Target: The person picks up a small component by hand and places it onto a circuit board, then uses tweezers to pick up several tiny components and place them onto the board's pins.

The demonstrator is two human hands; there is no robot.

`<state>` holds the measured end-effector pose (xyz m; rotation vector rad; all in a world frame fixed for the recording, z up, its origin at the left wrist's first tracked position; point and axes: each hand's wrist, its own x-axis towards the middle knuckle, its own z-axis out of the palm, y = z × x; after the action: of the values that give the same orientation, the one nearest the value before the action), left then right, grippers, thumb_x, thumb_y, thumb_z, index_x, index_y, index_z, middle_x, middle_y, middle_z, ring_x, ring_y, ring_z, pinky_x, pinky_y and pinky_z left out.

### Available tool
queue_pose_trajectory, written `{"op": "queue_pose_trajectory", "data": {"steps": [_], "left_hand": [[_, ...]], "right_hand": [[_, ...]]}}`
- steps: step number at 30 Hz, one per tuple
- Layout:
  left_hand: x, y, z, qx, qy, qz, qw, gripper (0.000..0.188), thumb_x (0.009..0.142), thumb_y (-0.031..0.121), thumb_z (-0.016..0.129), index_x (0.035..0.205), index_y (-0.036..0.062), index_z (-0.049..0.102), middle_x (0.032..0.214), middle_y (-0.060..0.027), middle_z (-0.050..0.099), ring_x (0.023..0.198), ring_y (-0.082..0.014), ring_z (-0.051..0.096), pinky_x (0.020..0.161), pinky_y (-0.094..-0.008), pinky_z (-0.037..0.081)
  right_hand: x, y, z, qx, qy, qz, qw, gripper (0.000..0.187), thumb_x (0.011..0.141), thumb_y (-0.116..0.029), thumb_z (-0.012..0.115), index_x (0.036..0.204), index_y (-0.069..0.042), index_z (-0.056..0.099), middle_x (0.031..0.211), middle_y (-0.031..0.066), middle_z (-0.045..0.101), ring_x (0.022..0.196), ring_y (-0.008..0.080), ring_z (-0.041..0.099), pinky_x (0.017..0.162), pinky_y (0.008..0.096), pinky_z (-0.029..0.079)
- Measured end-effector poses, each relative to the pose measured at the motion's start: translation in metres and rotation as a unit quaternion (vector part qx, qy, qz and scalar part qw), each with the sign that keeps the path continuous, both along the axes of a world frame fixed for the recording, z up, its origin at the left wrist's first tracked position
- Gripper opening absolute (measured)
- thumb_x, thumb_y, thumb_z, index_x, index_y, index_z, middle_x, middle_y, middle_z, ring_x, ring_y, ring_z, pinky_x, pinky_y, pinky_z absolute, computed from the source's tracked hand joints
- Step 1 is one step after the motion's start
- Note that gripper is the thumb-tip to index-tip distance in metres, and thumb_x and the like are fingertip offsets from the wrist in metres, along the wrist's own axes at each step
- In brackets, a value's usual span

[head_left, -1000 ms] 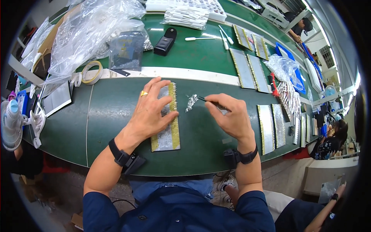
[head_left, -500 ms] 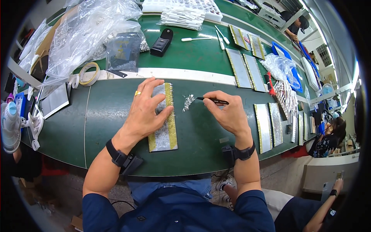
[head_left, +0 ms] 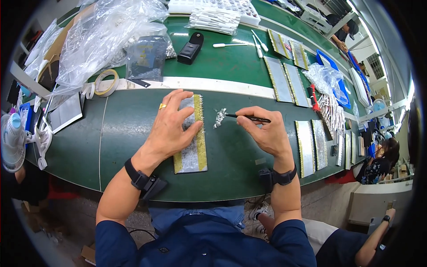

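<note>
A flat grey panel (head_left: 190,161) with yellow long edges and a row of small pins or teeth lies on the green table. My left hand (head_left: 170,124) rests over its upper left part, fingers spread and bent, thumb on the panel near its right edge. To the right is a small heap of shiny silver bits (head_left: 219,118). My right hand (head_left: 266,130) is closed on black tweezers (head_left: 249,118), pointing left with the tips at the heap's edge. Whether a bit is between the tips is too small to tell.
More panels (head_left: 305,149) lie to the right and far right. Beyond the white strip are a black case (head_left: 190,48), white swabs (head_left: 229,45) and plastic bags (head_left: 111,40). A tape roll (head_left: 106,83) lies at left, near a white fan (head_left: 12,140). Other people sit at right.
The whole view has shifted slightly. The tweezers lie flatter and show more length past my right hand, tips still by the silver heap. My left hand remains on the panel.
</note>
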<state>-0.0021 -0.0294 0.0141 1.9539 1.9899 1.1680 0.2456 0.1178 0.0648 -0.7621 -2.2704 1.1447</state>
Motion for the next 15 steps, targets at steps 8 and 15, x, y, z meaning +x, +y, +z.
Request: {"op": "queue_pose_trajectory", "data": {"steps": [8,15], "left_hand": [[0.0,0.003,-0.004,0.006,-0.003,-0.01,1.0,0.029,0.087,0.018,0.088,0.101,-0.0036,0.074,0.149,-0.0239,0.061,0.147,-0.0488,0.05,0.117,-0.056,0.048],[0.0,0.002,-0.004,-0.002,-0.006,-0.017,1.0,0.033,0.087,0.02,0.09,0.096,-0.0047,0.07,0.152,-0.0237,0.06,0.148,-0.0489,0.05,0.119,-0.0555,0.046]], "right_hand": [[-0.005,-0.011,0.008,0.015,-0.035,0.113,0.993,0.013,0.098,-0.007,0.083,0.109,-0.001,0.083,0.096,0.0099,0.082,0.082,0.0191,0.079,0.076,0.03,0.061],[-0.008,-0.016,0.005,0.052,-0.025,0.154,0.986,0.013,0.096,-0.007,0.082,0.109,-0.004,0.083,0.101,0.0106,0.083,0.085,0.0278,0.079,0.073,0.0373,0.061]]}}
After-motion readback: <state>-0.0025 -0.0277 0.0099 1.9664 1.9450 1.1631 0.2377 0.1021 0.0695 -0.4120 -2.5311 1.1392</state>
